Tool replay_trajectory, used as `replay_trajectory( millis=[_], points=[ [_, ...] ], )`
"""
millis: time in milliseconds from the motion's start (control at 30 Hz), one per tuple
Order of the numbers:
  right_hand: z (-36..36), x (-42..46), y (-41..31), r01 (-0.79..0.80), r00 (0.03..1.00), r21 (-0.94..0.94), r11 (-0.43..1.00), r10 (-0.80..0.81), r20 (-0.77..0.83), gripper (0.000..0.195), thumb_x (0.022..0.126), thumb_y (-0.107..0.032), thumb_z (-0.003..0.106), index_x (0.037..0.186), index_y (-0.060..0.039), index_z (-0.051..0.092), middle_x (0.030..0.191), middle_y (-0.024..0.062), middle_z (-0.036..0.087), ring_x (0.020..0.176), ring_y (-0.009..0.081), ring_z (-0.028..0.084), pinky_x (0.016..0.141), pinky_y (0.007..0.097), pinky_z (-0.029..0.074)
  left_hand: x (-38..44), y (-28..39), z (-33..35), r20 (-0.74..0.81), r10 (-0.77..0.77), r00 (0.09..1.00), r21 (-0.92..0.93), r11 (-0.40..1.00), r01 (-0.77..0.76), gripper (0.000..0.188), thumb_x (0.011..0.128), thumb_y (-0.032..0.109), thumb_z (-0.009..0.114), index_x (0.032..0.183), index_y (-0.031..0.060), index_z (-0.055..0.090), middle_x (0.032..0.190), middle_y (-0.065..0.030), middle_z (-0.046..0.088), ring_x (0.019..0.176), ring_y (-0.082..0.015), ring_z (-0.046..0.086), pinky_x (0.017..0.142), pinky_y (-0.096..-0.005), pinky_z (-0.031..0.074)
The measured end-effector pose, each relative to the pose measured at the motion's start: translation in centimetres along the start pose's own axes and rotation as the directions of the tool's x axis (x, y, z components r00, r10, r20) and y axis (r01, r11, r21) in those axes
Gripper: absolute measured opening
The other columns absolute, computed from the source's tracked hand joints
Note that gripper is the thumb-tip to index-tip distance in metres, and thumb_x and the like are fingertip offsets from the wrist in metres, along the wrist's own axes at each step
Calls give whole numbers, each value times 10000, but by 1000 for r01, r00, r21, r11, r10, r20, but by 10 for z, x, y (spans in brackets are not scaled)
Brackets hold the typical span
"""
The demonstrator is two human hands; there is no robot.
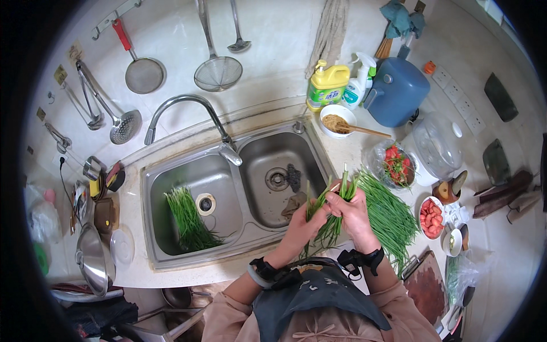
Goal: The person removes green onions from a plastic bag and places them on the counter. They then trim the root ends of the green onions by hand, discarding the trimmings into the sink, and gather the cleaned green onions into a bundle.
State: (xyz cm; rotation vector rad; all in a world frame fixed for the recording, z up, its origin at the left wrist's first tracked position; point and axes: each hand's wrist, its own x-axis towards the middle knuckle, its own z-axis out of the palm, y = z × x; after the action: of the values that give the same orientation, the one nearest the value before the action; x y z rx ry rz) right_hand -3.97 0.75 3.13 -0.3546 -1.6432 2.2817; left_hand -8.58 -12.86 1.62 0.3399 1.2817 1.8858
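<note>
My left hand (311, 218) grips some thin green stalks of garlic chives (317, 206), their tips hanging down toward my apron. Close beside it, my right hand (348, 209) is closed around another bunch of chives (347, 186), whose pale ends point up between thumb and fingers. Both hands are near the right basin's front corner, almost touching. On the counter to their right lies a large spread pile of chives (386, 213). A neat bundle of chives (188, 220) rests in the left basin (230, 192), pale ends toward the back.
The right basin (260, 154) holds dark scraps by its drain. A tall faucet (183, 97) arches over the sink. At right stand a white bowl with chopsticks (352, 114), a bag-lined bowl of strawberry tops (397, 166), a bowl of strawberries (431, 217) and a cutting board (426, 286).
</note>
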Motion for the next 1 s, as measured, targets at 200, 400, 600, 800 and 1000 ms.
replay_trajectory(
  millis=[200, 400, 600, 800, 1000],
  points=[
    [1, -1, 2, 17, 999, 52, 998, -15, -50, 99, 887, -79, 609, 933, -2, 567, 672, 26, 562, 487, 43, 394, 432, 197, 270, 4, -2, -16, -33, 18, 999, -189, 982, -23, 211, 958, 227, 536, 985, 18, 552, 628, 75, 344, 503, -21, 251, 459, -202, 197],
    [-12, 9, -18, 233, 948, 170, 957, -184, -260, 131, 920, -131, 570, 878, -9, 544, 686, 18, 510, 467, 58, 399, 415, 199, 290, -1, 4, -14, -123, 8, 992, -135, 991, -25, 204, 938, 206, 573, 968, 3, 573, 613, 87, 329, 502, -15, 253, 460, -203, 195],
    [-5, -1, 4, 21, 997, 103, 994, -12, -81, 141, 875, -50, 608, 995, 21, 588, 646, -21, 475, 460, 37, 369, 410, 201, 256, 5, -5, -17, -74, 26, 997, -149, 988, -37, 178, 916, 237, 613, 925, 61, 591, 655, 83, 404, 534, -3, 315, 452, -188, 222],
    [-5, 2, -2, 155, 983, 87, 984, -145, -108, 168, 929, -213, 562, 899, -48, 541, 823, 37, 564, 600, 77, 481, 476, 197, 318, 10, -9, -8, -124, 81, 989, -126, 987, -97, 243, 971, 264, 509, 958, 32, 580, 748, 22, 533, 615, -45, 469, 556, -200, 402],
    [-14, 11, -25, 254, 964, 102, 962, -243, -105, 219, 950, -260, 508, 856, -63, 515, 698, 78, 589, 642, 170, 596, 546, 282, 453, 8, -12, -14, 31, 97, 995, -48, 994, -96, 268, 991, 265, 460, 990, 20, 569, 780, 7, 523, 662, -87, 526, 648, -223, 460]
  ],
)
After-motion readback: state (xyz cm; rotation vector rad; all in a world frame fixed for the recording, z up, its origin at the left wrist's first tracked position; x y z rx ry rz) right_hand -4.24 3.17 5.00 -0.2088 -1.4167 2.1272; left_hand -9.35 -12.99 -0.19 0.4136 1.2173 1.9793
